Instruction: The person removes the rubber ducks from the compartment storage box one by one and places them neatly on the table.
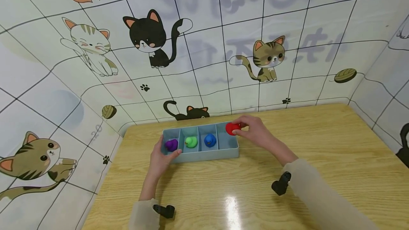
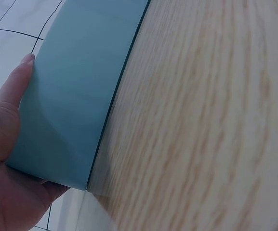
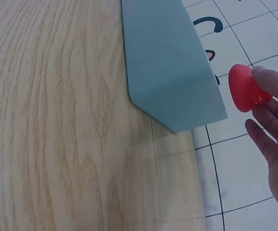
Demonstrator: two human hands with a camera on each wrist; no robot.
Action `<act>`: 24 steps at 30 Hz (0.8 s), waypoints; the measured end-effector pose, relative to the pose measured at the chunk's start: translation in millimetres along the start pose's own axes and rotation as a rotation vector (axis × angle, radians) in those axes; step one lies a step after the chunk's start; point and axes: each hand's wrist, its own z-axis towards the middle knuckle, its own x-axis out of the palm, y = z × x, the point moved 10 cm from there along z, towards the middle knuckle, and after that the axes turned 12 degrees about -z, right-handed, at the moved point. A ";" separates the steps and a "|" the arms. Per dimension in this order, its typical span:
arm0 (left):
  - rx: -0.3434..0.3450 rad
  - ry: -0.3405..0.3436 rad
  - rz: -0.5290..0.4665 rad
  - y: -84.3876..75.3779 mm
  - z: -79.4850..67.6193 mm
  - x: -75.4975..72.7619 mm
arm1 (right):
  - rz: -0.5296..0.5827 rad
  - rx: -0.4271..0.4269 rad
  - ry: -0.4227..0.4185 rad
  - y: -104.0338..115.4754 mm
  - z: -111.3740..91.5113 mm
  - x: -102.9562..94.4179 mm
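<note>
A light blue box [image 1: 198, 157] with a row of compartments sits near the table's back edge. A purple toy duck [image 1: 171, 145], a green toy duck [image 1: 191, 142] and a blue toy duck [image 1: 210, 140] each lie in a separate compartment, left to right. My left hand [image 1: 161, 159] grips the box's left end, its thumb over the front rim. Above the rightmost compartment, my right hand [image 1: 254, 130] pinches a red toy duck [image 3: 244, 89] between thumb and fingers. In the right wrist view the duck is apart from the box; its head is hidden by the hand.
The wooden table [image 1: 204, 191] extends in front of the box and to its right. Behind it stands a wall covering [image 1: 211, 91] with cat drawings and grid lines. Small black cameras [image 1: 281, 184] are worn on both wrists.
</note>
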 end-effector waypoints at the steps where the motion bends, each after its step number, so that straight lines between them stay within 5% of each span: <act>1: 0.000 0.000 -0.001 0.0 0.0 0.0 | -0.001 0.013 -0.011 -2.8 -1.4 -2.2; 8: -0.001 0.001 0.001 1.3 -0.1 -0.1 | -0.048 0.134 -0.088 -32.4 -16.8 -9.0; 15: -0.002 -0.004 -0.005 1.3 -0.7 -1.9 | -0.079 0.257 -0.048 -59.6 -29.4 2.4; 24: -0.019 -0.002 -0.023 2.9 -2.1 -0.9 | -0.127 0.306 -0.024 -79.4 -38.2 15.1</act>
